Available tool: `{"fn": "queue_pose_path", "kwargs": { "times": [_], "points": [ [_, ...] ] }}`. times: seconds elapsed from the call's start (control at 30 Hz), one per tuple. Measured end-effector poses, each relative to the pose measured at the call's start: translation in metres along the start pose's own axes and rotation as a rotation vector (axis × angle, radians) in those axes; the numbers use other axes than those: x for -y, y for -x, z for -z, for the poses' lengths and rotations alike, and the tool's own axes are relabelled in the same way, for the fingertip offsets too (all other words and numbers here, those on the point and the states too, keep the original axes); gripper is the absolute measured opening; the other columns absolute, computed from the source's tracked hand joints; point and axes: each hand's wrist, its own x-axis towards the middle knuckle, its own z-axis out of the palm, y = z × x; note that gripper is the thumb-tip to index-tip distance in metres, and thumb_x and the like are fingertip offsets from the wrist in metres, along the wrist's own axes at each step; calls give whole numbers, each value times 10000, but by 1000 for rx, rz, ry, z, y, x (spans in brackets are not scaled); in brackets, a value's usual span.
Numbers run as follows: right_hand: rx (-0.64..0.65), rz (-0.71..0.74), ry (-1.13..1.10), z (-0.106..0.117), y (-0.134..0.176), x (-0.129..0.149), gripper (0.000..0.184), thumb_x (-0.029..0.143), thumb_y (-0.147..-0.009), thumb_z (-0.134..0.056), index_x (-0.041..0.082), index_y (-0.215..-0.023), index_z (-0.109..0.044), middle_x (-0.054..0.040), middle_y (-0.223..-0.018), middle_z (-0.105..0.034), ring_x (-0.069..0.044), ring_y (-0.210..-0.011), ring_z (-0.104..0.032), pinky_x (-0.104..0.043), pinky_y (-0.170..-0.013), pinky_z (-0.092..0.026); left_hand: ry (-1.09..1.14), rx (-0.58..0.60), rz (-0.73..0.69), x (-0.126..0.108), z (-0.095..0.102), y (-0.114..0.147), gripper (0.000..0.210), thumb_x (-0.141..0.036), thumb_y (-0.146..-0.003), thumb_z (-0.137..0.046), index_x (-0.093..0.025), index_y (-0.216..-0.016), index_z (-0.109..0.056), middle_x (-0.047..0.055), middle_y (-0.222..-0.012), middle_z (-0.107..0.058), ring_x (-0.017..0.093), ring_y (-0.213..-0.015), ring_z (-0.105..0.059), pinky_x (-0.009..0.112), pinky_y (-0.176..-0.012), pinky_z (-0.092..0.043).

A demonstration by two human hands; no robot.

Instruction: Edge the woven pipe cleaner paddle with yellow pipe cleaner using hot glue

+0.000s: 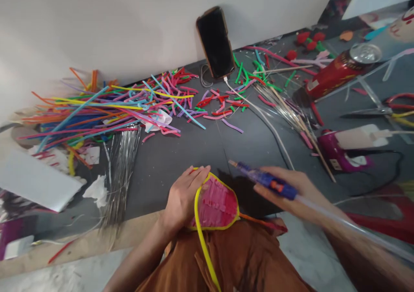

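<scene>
My left hand (183,197) is closed over the left edge of a rounded pink pipe-cleaner piece (218,203), which rests against the brown clothing on my lap by the table's front edge. A yellow pipe cleaner (199,223) borders the piece, and its loose end hangs down over the clothing. From its right side sticks out an orange pipe cleaner (254,218). My right hand (305,186) grips a blue glue gun (271,182) with a long clear glue stick (343,221) trailing from its back. The nozzle points left, above and apart from the pink piece.
A heap of coloured pipe cleaners (129,102) lies at the back left, above a bundle of thin wires (123,167). A phone (215,42) leans on the wall, plugged into a white cable (258,108). Rightward are a red can (343,74), scissors (378,111) and a purple adapter (339,158).
</scene>
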Motion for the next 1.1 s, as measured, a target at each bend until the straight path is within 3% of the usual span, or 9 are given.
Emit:
{"fn": "queue_pose_path", "kwargs": {
  "times": [0.07,0.13,0.43,0.9,1.1],
  "points": [
    [209,102,-51,-11,-3,2,259,419,-839,-602,198,-962,-659,-32,-876,-718,-157,-731,-664,-246,-661,-509,14,5,2,2,0,1,378,-223,-969,-397,-164,-1337,-463,109,-1217,-653,202,-1134,-618,439,-1033,-461],
    [280,171,-63,-20,-9,2,272,431,-856,-590,189,-964,-652,-46,-903,-713,-162,-781,-663,-249,-691,-501,26,17,10,3,0,3,386,-231,-971,-398,-166,-1348,-450,112,-1218,-651,205,-1140,-614,458,-1038,-453],
    [357,263,-15,-31,-19,2,289,431,-900,-524,168,-962,-624,-63,-895,-689,-175,-802,-640,-267,-697,-465,54,-5,13,6,-6,8,436,-241,-982,-381,-172,-1412,-357,119,-1239,-637,196,-1145,-610,473,-1047,-445],
    [329,285,36,-36,-21,4,204,275,-887,-459,173,-971,-614,-79,-907,-700,-194,-822,-656,-283,-694,-472,-7,-18,-21,0,-1,-1,460,-215,-978,-384,-183,-1434,-329,110,-1186,-668,196,-1091,-641,448,-1020,-477],
    [329,270,84,-39,-18,-1,240,334,-865,-464,171,-963,-611,-100,-914,-710,-220,-811,-667,-307,-686,-477,-31,-24,-43,-1,-1,-2,483,-215,-985,-355,-175,-1460,-277,117,-1176,-671,205,-1079,-647,453,-997,-494]
  ]
}}
